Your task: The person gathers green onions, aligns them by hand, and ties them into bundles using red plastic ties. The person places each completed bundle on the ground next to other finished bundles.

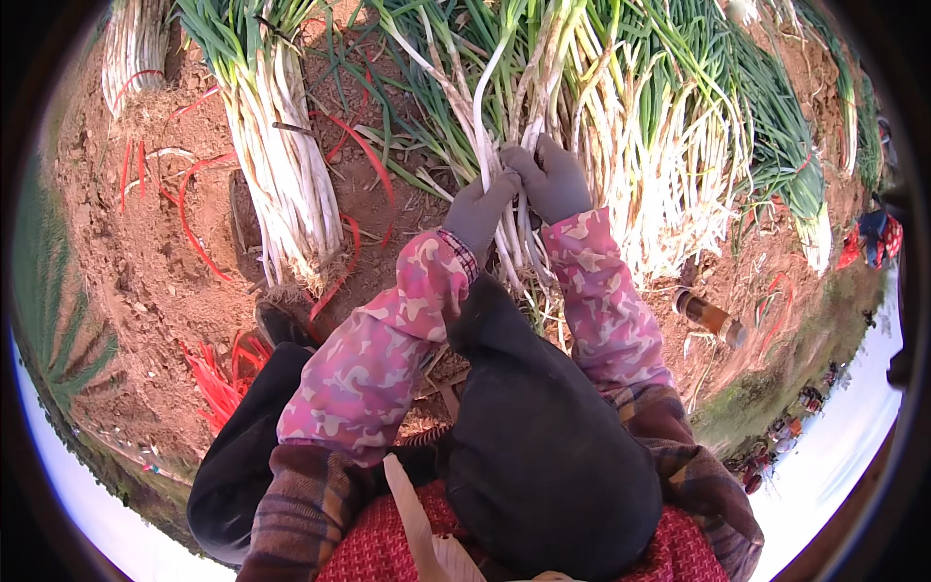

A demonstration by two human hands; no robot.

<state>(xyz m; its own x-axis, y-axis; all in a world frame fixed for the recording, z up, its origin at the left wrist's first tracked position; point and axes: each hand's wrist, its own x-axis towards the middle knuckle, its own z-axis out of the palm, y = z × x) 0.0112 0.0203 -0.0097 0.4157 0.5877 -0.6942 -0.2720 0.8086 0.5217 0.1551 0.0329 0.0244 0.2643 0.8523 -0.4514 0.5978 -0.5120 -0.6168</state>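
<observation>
My left hand, in a grey glove, is closed on a long green onion stalk whose white part rises past the thumb. Right beside it, my right hand, also gloved in grey, has its fingers curled in among the onion stalks, the fingertips nearly meeting my left thumb. Several white stalk ends show below and between the hands. To the right of my right hand lies a broad heap of loose green onions, white ends towards me. What the right palm covers is hidden.
A bundle of green onions lies to the left, another tied bundle beyond it. Red plastic strips are piled by my left leg. A brown bottle lies on the soil at right. More tied onions lie farther right.
</observation>
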